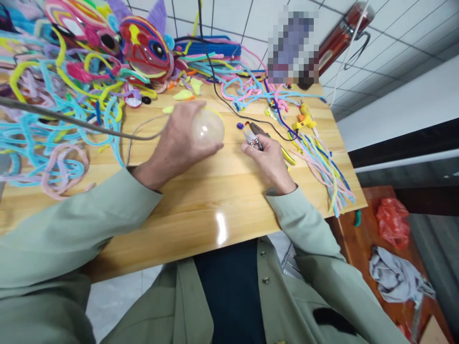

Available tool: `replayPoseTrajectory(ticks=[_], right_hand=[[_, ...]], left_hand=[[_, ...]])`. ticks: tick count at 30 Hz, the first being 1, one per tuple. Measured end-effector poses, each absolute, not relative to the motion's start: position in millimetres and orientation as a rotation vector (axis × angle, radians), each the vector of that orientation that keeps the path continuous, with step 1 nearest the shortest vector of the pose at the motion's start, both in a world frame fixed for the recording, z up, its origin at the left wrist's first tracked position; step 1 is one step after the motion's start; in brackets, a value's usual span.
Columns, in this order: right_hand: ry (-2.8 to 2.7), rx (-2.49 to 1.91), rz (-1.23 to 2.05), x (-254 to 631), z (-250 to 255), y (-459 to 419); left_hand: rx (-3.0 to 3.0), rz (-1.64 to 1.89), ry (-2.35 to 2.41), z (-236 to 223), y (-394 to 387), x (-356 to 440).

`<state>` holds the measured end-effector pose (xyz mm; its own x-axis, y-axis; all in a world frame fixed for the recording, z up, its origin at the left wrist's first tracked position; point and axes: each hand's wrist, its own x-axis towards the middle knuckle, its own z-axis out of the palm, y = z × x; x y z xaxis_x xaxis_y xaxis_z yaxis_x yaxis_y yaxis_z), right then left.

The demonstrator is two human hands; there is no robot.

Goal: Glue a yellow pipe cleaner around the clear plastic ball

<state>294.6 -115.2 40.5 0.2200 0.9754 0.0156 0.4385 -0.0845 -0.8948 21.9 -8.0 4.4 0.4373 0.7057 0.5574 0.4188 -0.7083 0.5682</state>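
Note:
My left hand (175,138) is curled around a clear, rounded plastic ball (208,129) with a yellow edge, just above the wooden table. To its right, my right hand (268,160) is closed on a small shiny metal tool (255,142); its exact kind is hard to make out. A dark-handled tool (258,129) lies just beyond those fingers. Close by on the tabletop is a small dark blue piece (240,126).
Tangled fuzzy pipe cleaners (68,114) cover the left side, below a red decorated fish-like head (145,48). More straight pipe cleaners (326,167) lie at right, beside a yellow glue gun (304,119). A black cable (215,81) hangs across. A red thermos (344,36) stands behind.

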Motion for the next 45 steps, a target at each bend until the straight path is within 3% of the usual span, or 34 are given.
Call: replayPoseTrajectory(ticks=[5,6,9,11,17,21,25,32,37,45], right_hand=[[-1.352,-1.468,1.867,269.7,43.6,-115.5],[-1.310,-1.394,1.883,265.6,43.3,-106.7],[-1.042,-1.240,1.362,263.8,44.3,-71.1],[-0.952,-1.236,1.300,268.0,45.9,-55.0],[-0.998,-1.283,1.899,258.3,31.7,-62.8],[-0.853,-1.253,1.248,255.0,30.9,-53.5],[-0.862,-1.275,1.047,276.2,48.1,-59.8],[-0.846,-1.369,1.505,281.3,34.4,-84.6],[-0.866,-1.255,1.104,275.2,31.5,-74.5],[-1.026,-1.274,1.293,276.2,54.7,-103.2]], left_hand=[[2.214,1.745,1.074,17.3,28.2,0.5],[2.223,1.736,1.130,18.0,34.2,-1.7],[2.226,1.787,1.187,17.3,43.6,-0.4],[2.187,1.843,1.108,16.3,44.3,5.5],[2.023,2.039,1.056,18.5,38.7,20.1],[2.066,1.720,1.057,18.8,21.8,19.7],[2.152,1.446,1.004,6.0,-5.6,31.9],[2.164,1.481,0.981,-6.0,-23.7,39.0],[2.243,1.387,0.938,-7.7,-29.9,37.5],[2.334,1.206,0.776,-5.9,-46.5,33.0]])
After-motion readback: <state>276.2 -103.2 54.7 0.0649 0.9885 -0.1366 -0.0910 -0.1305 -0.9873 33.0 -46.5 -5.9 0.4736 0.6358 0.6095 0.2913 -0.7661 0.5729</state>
